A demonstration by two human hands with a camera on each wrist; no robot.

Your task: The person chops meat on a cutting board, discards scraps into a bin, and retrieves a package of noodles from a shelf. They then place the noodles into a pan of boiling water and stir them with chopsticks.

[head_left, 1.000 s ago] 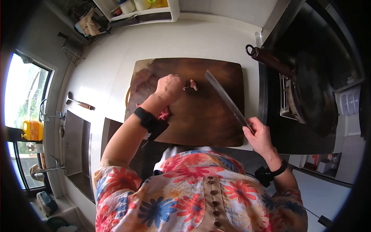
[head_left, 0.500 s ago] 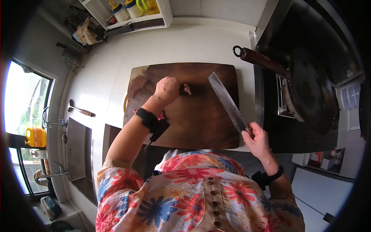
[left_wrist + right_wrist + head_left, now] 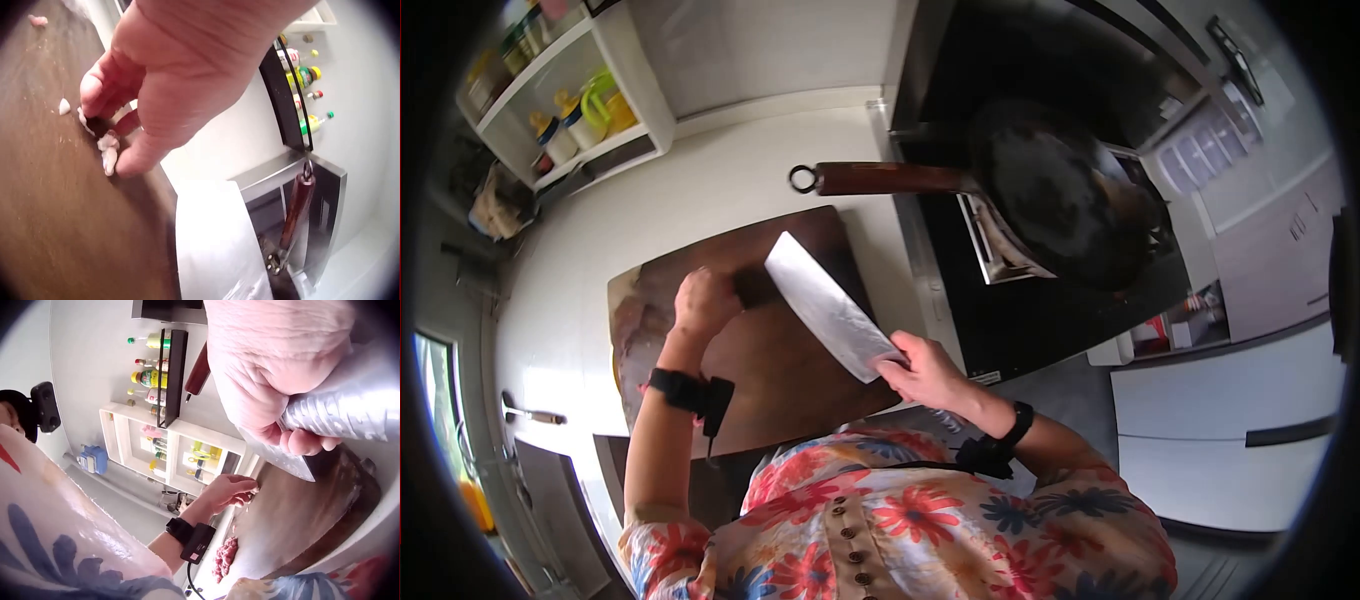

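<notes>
Right hand [image 3: 925, 372] grips one cleaver [image 3: 830, 318]. Left hand [image 3: 708, 300], fingers parted, is at two scraps [image 3: 109, 149] near the board's [image 3: 790, 370] far edge

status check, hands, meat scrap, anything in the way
Right hand gripping broad silver metal cleaver. Left hand at small pale-pink meat scrap on dark brown wooden board, grip unclear. Left hand possibly in the blade's way.

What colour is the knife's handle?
Silver, with a ribbed pattern; the handle shows best in the right wrist view.
</notes>
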